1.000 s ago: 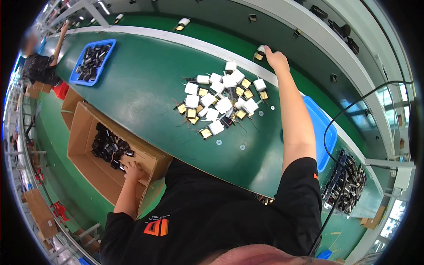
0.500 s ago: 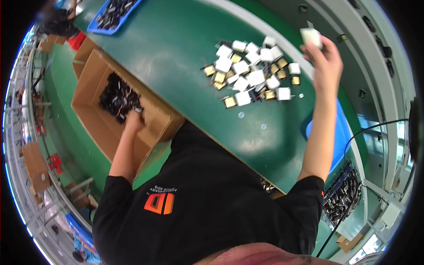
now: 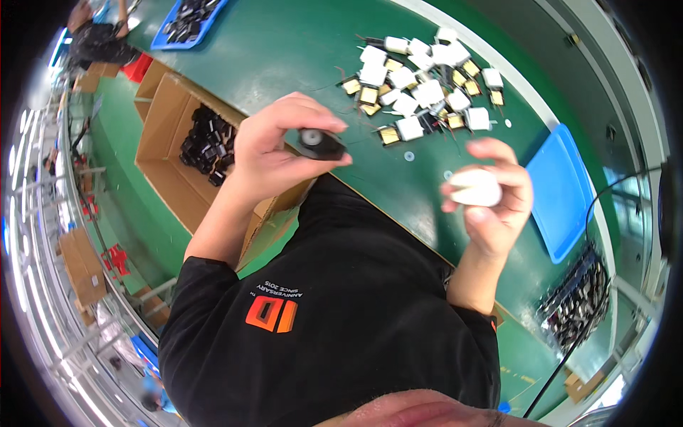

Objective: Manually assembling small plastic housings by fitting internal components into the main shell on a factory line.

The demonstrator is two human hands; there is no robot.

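Green worktop runs slantwise across our frame, from the upper left to the lower right. At the upper left we see one co-worker; below and right of that person, one open cardboard box with a heap of black parts we cannot count. One blue tray of dark pieces sits at the top left. Left of centre, our left hand pinches one black piece between thumb and fingers, above the bench edge. White-and-yellow units overlap uncountably at the upper right, with three small rings near them. Right of centre, our right hand grips one white piece, blurred. Furthest right lie one blue tub and one dark heap.
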